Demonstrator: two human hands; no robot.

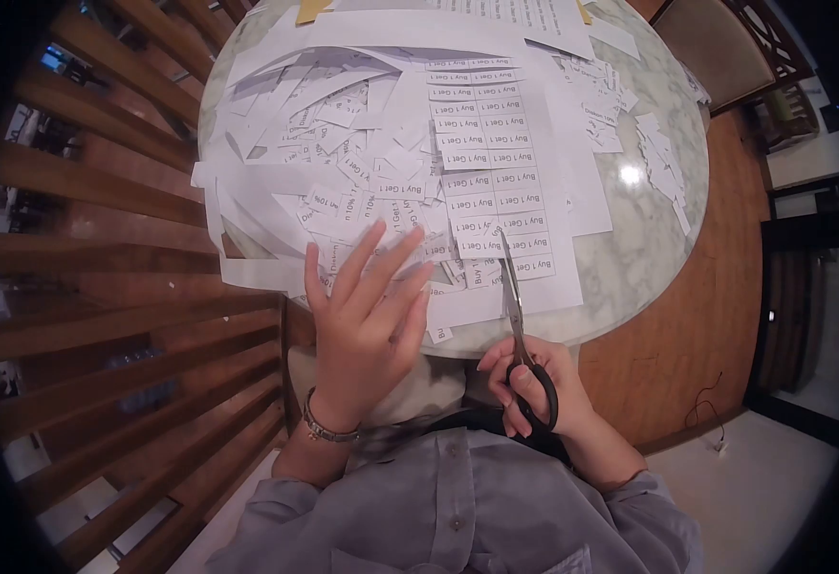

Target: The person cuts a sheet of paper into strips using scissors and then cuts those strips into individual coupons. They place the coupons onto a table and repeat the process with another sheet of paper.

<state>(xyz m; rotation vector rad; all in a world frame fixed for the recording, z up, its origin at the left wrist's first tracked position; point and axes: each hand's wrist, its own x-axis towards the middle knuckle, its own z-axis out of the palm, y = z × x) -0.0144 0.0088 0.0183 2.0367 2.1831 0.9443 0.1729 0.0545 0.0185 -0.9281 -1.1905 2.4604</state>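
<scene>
My right hand [532, 383] grips a pair of scissors [514, 297] by their black handles, low at the table's near edge. The blades point away from me and overlap the lower part of a printed sheet [492, 182] with rows of "Buy 1 Get 1" boxes. Above the left part of the papers is my left hand [367, 306], its fingers spread and nothing in them. Beneath and beyond its fingertips lie many cut paper slips [343, 158], some printed "Buy 1 Get 1", others with "10%".
The papers cover much of a round marble table [663, 253]. More slips [663, 172] lie along its right side, and printed pages [515, 24] at the far edge. Wooden slats [104, 258] stand at the left; a chair [720, 53] is at the far right.
</scene>
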